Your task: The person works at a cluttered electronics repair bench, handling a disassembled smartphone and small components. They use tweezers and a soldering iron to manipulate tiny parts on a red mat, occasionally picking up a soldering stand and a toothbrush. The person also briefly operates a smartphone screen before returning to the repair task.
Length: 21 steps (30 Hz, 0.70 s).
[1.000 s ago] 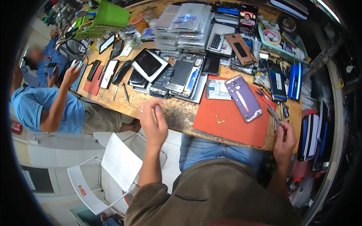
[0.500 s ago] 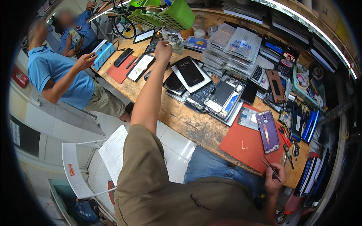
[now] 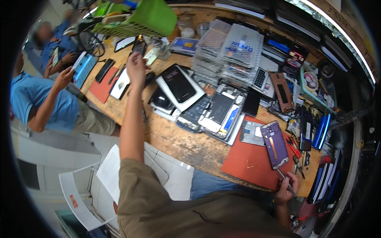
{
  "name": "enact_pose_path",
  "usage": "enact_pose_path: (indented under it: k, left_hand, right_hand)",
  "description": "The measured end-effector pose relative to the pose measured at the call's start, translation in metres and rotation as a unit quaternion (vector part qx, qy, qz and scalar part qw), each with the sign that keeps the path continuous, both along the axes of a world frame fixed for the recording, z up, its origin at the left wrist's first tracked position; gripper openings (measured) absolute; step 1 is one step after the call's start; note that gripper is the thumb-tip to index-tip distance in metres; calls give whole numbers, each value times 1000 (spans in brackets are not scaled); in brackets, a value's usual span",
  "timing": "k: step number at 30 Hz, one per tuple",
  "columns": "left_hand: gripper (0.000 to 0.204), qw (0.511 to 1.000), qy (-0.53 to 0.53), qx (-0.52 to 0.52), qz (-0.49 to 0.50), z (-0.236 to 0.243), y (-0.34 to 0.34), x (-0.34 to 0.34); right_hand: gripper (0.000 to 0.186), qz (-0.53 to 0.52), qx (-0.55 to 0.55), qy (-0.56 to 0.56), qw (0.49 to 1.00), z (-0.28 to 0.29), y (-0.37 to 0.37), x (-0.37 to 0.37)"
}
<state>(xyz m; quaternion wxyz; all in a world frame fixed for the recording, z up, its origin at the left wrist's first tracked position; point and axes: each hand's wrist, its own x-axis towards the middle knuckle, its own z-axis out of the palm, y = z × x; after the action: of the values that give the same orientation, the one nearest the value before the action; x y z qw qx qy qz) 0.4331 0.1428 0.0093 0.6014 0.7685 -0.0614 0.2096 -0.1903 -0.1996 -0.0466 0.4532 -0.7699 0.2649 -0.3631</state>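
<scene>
My left hand [image 3: 137, 68] reaches over the far left of the workbench, fingers curled together. What they hold, if anything, is too small to make out. Just beyond it lie a dark phone [image 3: 139, 46] and a glass jar [image 3: 162, 51]. At the front right, my right hand [image 3: 286, 188] grips metal tweezers [image 3: 281, 173]. They point up toward the lower end of a purple phone housing [image 3: 274, 144], on a red mat [image 3: 248, 160]. Beside the housing lies a silver phone frame [image 3: 252, 133]. Small gold-coloured bits [image 3: 249, 166] rest on the mat.
Between my hands lie a lit phone [image 3: 179, 82] on a white tablet and an opened tablet [image 3: 220, 111]. Bubble-wrapped packs [image 3: 240, 45] are stacked behind. A green basket [image 3: 147, 20] overhangs the far left. Red-handled pliers [image 3: 293, 147] lie right. Two people are at the left.
My left hand has drawn back from the jar, its fingers still curled. The tweezers in my right hand now point more toward the purple housing. The view has shifted, moving the bench leftward.
</scene>
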Motion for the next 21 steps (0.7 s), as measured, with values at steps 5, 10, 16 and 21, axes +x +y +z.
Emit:
enact_pose_path:
  k: [5,10,16,21]
  left_hand:
    - [36,962,-156,136,176,4,36,25]
    - [30,983,-123,96,96,4,22,53]
    - [27,986,-19,111,119,30,-2,107]
    - [30,906,-359,222,8,36,-69,81]
  right_hand:
    - [32,-35,-103,10,994,0,1,0]
    - [36,-69,-167,4,983,7,11,14]
    - [26,-103,-284,45,952,4,8,16]
    - [22,-105,-279,42,954,3,6,17]
